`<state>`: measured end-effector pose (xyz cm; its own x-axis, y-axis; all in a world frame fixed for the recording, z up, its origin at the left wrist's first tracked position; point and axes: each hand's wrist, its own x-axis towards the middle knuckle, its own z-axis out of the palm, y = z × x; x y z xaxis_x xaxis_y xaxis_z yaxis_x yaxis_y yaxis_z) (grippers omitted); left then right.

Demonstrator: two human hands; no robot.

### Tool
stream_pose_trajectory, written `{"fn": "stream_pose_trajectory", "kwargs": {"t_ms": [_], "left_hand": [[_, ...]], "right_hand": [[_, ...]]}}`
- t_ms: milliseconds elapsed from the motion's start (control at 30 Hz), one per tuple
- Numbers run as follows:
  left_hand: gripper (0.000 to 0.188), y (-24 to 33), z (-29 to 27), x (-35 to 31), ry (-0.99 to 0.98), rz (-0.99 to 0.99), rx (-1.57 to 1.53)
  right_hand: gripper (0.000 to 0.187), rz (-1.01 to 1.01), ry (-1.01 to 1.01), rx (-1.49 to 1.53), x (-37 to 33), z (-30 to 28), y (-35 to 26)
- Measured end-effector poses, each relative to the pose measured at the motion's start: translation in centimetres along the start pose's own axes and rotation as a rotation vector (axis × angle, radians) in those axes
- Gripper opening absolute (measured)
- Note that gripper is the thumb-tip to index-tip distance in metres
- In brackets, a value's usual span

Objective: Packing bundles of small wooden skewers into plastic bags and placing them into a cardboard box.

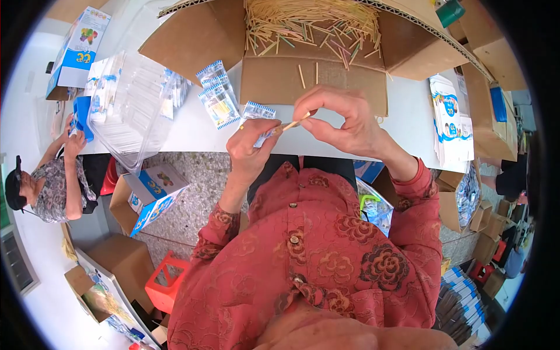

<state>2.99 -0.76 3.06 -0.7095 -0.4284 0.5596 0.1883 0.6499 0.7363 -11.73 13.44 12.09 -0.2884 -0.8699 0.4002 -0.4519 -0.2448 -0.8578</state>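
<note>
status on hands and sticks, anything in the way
Left hand holding blue-white packet. Right hand pinching thin stick. Loose sticks in open carton. No obstruction visible.

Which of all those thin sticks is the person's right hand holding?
The pale stick pinched in the right hand, its lower end toward the left hand; the heaped sticks lie untouched inside the open cardboard box.

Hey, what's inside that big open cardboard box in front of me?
Inside the box is a heap of thin sticks, mostly tan, some coloured. Anything beneath the heap is covered from view.
</note>
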Motion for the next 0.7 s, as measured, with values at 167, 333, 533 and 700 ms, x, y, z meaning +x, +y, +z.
{"fn": "stream_pose_trajectory", "kwargs": {"t_ms": [167,333,533,700], "left_hand": [[0.026,0.2,-0.3,0.0,0.015,0.078,0.035],[0.027,0.9,-0.4,0.4,-0.019,0.143,0.1],[0.029,0.8,-0.1,0.2,0.004,0.142,0.075],[0.031,0.7,-0.1,0.0,-0.008,0.146,0.069]], "right_hand": [[0.013,-0.07,0.001,-0.044,0.3,0.5,-0.2],[0.018,-0.232,0.028,-0.175,-0.1,0.6,0.0],[0.017,-0.191,0.037,-0.112,-0.4,0.4,-0.6],[0.015,-0.121,0.039,-0.045,-0.9,0.2,-0.6]]}}
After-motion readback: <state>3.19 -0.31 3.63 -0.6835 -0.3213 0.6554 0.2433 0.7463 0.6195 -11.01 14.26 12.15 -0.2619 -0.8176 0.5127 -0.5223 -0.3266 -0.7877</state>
